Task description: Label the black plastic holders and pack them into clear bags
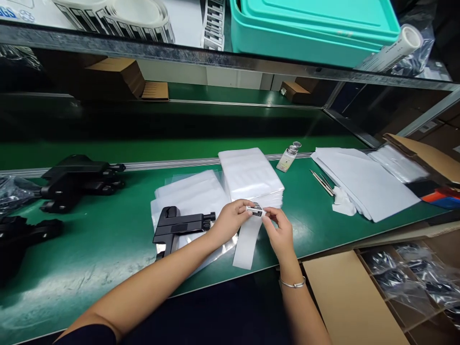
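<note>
My left hand [232,219] and my right hand [280,230] meet over the green bench, both pinched on the top end of a white label strip [247,239] that hangs down toward the bench's front edge. A small printed label [256,209] sits at the strip's top between my fingertips. A black plastic part [178,226] lies on a pile of clear plastic bags [190,196] just left of my left hand. A stack of white bags [249,175] stands right behind my hands.
Several more black parts [77,179] lie at the left. A small bottle [288,158], tweezers [321,183] and white sheets [362,184] lie at the right. A cardboard box [359,297] of bagged parts stands at lower right. A teal bin [309,28] is on the shelf above.
</note>
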The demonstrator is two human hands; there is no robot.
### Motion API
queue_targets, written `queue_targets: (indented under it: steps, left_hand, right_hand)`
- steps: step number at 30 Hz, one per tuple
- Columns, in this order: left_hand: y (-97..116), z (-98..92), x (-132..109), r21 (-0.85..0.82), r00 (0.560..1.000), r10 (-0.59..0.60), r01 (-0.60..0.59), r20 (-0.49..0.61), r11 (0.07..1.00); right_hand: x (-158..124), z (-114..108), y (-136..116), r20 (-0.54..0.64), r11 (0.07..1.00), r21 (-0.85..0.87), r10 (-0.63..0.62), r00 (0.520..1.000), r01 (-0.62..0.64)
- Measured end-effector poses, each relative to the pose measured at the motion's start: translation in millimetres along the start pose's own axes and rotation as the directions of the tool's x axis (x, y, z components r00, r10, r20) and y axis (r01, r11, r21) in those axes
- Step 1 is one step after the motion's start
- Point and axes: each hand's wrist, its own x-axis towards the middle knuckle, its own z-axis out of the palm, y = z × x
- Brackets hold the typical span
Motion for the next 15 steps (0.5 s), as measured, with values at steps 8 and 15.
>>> queue_targets:
  steps: [8, 15]
  left_hand:
    - [1.9, -1.3, 0.3, 0.133, 1.000, 0.016, -0.018, 0.015, 0.991]
    - [7.1, -1.9, -10.1, 0.605, 0.963, 0.213, -0.270, 0.165, 0.749]
  right_hand:
    - [-11.3, -3.2, 4.0, -0.160, 0.921, -0.321, -0.283, 0.946, 0.221]
    - [3.7, 7.7, 1.8, -0.017, 0.835, 0.504, 0.267, 0.963, -0.223]
